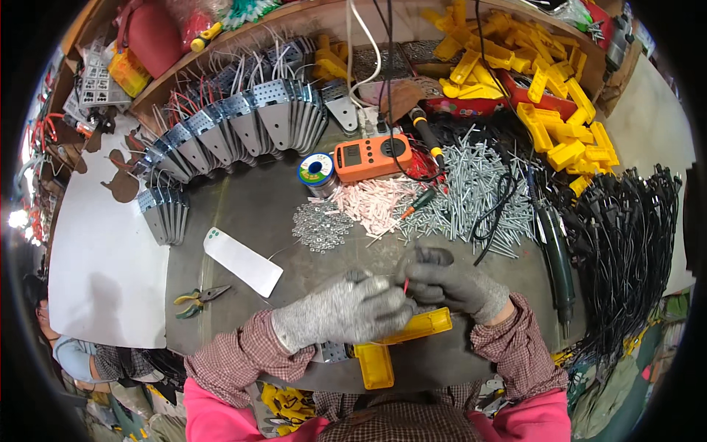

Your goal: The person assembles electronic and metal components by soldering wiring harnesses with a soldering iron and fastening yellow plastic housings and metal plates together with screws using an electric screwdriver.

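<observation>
Both hands wear grey work gloves and meet above the near edge of the bench. My left hand is closed, its fingertips bent inward; what they pinch is hidden. Beside it my right hand is also closed, its fingertips at a thin red wire that shows between the two hands. Just below lie two yellow plastic shells, one slanting long piece and one shorter piece pointing toward me. A perforated metal piece sticks out partly from under my left sleeve.
Green-handled pliers and a white plate lie to the left. Beyond my hands are nuts, pink sleeves, screws, a solder spool and an orange meter. A dark electric screwdriver and black cords are right.
</observation>
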{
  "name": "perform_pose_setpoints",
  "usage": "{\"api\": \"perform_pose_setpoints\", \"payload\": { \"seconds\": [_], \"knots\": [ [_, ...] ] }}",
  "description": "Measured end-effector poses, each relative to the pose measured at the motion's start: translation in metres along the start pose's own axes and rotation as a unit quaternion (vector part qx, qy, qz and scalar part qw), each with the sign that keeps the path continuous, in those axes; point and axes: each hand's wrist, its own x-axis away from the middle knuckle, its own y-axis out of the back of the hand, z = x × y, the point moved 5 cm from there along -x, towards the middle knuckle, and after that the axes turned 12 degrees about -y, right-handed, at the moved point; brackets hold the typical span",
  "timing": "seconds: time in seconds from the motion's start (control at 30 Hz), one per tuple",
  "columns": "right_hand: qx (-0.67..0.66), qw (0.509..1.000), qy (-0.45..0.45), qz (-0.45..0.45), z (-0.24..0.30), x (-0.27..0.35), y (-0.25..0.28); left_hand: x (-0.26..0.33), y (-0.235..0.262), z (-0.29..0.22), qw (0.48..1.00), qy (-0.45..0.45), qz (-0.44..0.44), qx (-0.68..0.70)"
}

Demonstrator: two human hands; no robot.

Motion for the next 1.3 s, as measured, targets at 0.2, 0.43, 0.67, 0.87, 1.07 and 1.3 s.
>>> {"api": "perform_pose_setpoints", "payload": {
  "seconds": [0.2,0.43,0.67,0.87,1.07,1.3],
  "knots": [
    [-0.033,0.981,0.116,-0.152,0.020,0.011,0.014,0.005,0.005,-0.007,0.999,-0.013,0.032,-0.041],
    [0.124,0.963,0.124,-0.205,0.017,0.018,0.002,0.005,0.006,0.009,0.990,0.109,-0.075,0.037],
    [0.253,0.913,0.169,-0.270,0.025,0.027,-0.016,0.010,-0.028,0.018,0.533,0.518,-0.245,0.623],
    [0.283,0.906,0.161,-0.270,0.020,0.025,-0.022,0.023,-0.031,0.009,0.564,0.548,-0.244,0.568],
    [0.384,0.866,0.167,-0.271,0.017,0.026,-0.035,0.036,-0.027,0.001,0.575,0.487,-0.425,0.502],
    [0.698,0.694,0.153,-0.093,-0.009,0.014,-0.078,0.084,-0.013,-0.059,0.614,0.533,-0.453,0.365]
  ]
}}
